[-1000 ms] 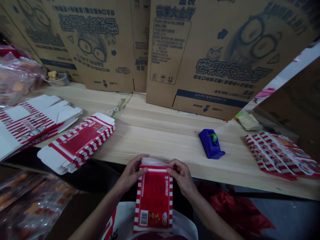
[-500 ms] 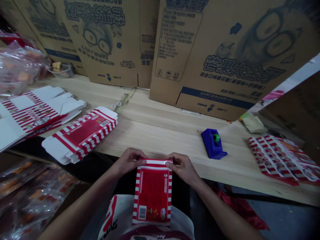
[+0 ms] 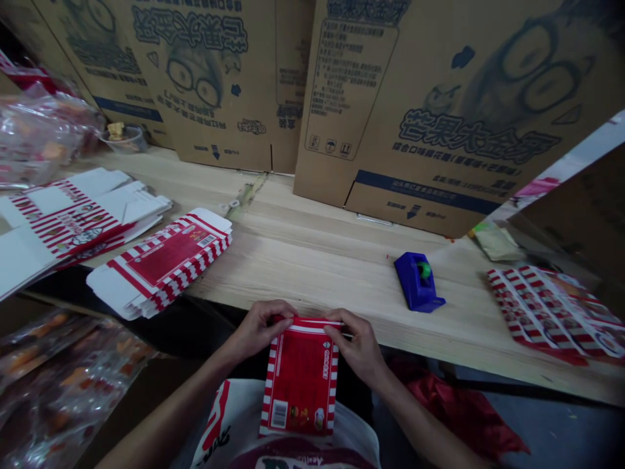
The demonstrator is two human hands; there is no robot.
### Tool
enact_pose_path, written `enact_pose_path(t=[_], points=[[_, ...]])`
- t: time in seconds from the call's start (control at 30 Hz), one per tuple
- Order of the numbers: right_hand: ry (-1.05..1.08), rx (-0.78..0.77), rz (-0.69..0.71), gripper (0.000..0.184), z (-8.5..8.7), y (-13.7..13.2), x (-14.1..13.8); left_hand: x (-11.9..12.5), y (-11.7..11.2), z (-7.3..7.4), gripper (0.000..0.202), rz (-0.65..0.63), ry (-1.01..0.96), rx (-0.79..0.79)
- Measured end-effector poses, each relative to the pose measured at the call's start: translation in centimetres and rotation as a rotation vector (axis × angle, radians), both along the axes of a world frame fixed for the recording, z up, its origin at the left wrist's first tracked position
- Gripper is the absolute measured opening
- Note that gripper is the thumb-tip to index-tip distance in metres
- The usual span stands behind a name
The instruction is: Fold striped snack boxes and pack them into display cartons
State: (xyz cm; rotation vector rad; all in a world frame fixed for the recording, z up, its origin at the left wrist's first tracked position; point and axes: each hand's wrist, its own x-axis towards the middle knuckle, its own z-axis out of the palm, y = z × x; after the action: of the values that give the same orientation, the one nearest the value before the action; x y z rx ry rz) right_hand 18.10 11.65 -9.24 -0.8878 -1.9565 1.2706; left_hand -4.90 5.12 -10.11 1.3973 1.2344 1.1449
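A red carton [image 3: 303,378] with red-and-white striped sides and a barcode is in front of my body, just past the table's near edge. My left hand [image 3: 268,329] pinches its top left corner between thumb and fingers. At the top right corner, my right hand [image 3: 356,339] grips the same carton the same way. The carton's far end, with a white strip and red edge, lies between my thumbs. My fingertips behind it are hidden.
A stack of striped cartons [image 3: 166,260] and white-and-striped flattened boxes [image 3: 78,221] lie on the left. A blue tape dispenser [image 3: 417,283] and striped packs [image 3: 551,312] are on the right. Large cardboard boxes [image 3: 351,117] line the back; bagged snacks [image 3: 63,378] sit lower left.
Both hands have shifted slightly at the carton's top end, and its top edge now shows more red. My view has moved a little; the things on the table stay put.
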Motion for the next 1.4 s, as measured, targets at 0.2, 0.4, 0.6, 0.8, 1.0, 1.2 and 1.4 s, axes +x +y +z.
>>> enact_pose_path(t=[0.2, 0.4, 0.6, 0.8, 1.0, 1.2, 1.4], points=[[0.106, 0.013, -0.22, 0.006, -2.5, -1.9, 0.2, 3.0, 0.1, -1.5, 0.022, 0.127, -0.255, -0.141], [0.024, 0.164, -0.302, 0.005, -3.9, -2.4, 2.7, 6.3, 2.2, -1.9, 0.024, 0.105, -0.291, -0.392], [0.094, 0.105, -0.589, 0.023, -1.2, 4.8, 12.1, 8.3, 3.9, -1.1, 0.022, -0.015, -0.295, -0.379], [0.073, -0.174, -0.858, 0.032, -1.4, 13.0, 18.4, 9.3, 4.0, -0.5, 0.022, -0.033, -0.275, -0.377], [0.124, -0.255, -0.833, 0.025, -2.9, 13.9, 17.6, 9.9, 4.1, 0.0, 0.024, 0.022, -0.279, -0.408], [0.282, -0.127, -0.959, 0.028, -3.8, 12.7, 17.1, 10.1, 4.3, 0.3, 0.027, 0.047, -0.269, -0.446], [0.318, -0.036, -0.939, 0.034, -5.8, 9.9, 17.7, 10.0, 4.4, 0.1, 0.027, 0.041, -0.272, -0.451]])
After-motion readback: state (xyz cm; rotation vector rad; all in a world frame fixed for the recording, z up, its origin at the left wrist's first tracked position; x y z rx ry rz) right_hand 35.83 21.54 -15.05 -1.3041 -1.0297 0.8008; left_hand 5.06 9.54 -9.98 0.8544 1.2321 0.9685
